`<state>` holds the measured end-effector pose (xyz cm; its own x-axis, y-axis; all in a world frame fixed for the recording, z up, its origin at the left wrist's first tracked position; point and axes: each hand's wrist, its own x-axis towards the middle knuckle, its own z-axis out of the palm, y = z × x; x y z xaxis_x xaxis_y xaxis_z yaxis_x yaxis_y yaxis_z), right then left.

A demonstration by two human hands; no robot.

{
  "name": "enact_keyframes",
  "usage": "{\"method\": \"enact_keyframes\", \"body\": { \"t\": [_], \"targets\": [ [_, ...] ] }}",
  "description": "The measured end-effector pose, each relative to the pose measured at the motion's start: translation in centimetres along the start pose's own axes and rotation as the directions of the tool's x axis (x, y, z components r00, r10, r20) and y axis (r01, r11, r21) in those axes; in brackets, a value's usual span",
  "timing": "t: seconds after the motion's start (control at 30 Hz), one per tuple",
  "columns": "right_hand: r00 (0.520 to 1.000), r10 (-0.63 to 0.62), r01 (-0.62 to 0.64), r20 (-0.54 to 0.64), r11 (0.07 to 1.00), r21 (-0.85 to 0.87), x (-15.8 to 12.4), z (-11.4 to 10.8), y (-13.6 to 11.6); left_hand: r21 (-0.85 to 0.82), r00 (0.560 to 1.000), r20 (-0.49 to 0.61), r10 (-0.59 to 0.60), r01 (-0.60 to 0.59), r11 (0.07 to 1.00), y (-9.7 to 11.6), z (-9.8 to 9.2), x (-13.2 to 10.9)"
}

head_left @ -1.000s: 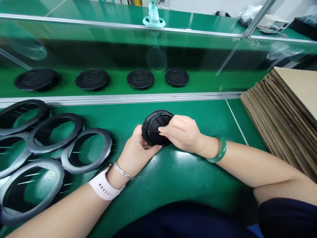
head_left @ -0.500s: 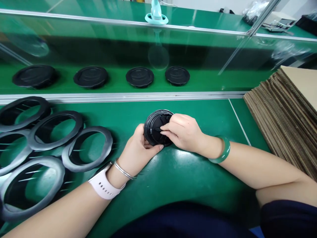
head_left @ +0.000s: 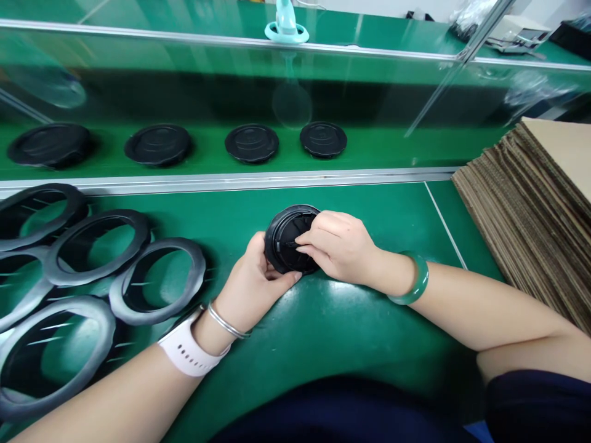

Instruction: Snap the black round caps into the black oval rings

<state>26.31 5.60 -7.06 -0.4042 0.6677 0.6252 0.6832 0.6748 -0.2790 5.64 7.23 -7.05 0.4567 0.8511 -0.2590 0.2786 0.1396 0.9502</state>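
A black round plastic part (head_left: 277,241), with a ridged rim and a recessed inside facing me, is tilted up over the green bench. My left hand (head_left: 253,282) grips it from the lower left, thumb along its near edge and fingers curled behind. Over its right side is my right hand (head_left: 339,246), with thumb and forefinger pinched at a small black piece (head_left: 292,244) near the middle of the part. The fingers hide the right half of the inside, and I cannot make out the shape of the small piece.
Several large black rings (head_left: 159,280) lie on the left of the bench (head_left: 318,344). Behind a metal rail (head_left: 221,181), several black round covers (head_left: 252,143) sit in a row. Stacked cardboard sheets (head_left: 530,209) stand at the right. A turquoise fan-like stand (head_left: 286,29) is at the back.
The view has shifted slightly, so the covers and rings appear a little further left. Both hands keep the same hold on the round part, with almost no visible movement.
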Motion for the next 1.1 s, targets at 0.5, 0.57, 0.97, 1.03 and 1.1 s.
{"method": "enact_keyframes", "body": {
  "t": [0.5, 0.57, 0.97, 1.03, 1.1],
  "targets": [
    [0.996, 0.084, -0.084, 0.015, 0.996, 0.033, 0.0, 0.1, -0.3, -0.001, 1.000, 0.008, -0.018, 0.018, 1.000, 0.3, 0.1, 0.1],
    [0.996, 0.083, -0.084, 0.025, 0.996, 0.030, 0.0, 0.1, -0.3, 0.004, 1.000, 0.006, -0.019, 0.019, 1.000, 0.3, 0.0, 0.0],
    [0.990, 0.084, -0.079, 0.111, 0.995, -0.053, 0.1, -0.6, -1.0, 0.033, 1.000, -0.015, -0.016, 0.017, 0.999, 0.4, 0.1, -0.2],
    [0.988, 0.097, -0.089, 0.119, 0.994, -0.069, 0.1, -0.7, -1.2, 0.034, 0.999, -0.025, -0.020, 0.020, 0.999, 0.4, 0.1, -0.2],
    [0.985, 0.114, -0.103, 0.128, 0.991, -0.084, 0.2, -0.9, -1.4, 0.049, 0.999, -0.038, -0.027, 0.029, 0.998, 0.3, 0.2, -0.3]
  ]
}}
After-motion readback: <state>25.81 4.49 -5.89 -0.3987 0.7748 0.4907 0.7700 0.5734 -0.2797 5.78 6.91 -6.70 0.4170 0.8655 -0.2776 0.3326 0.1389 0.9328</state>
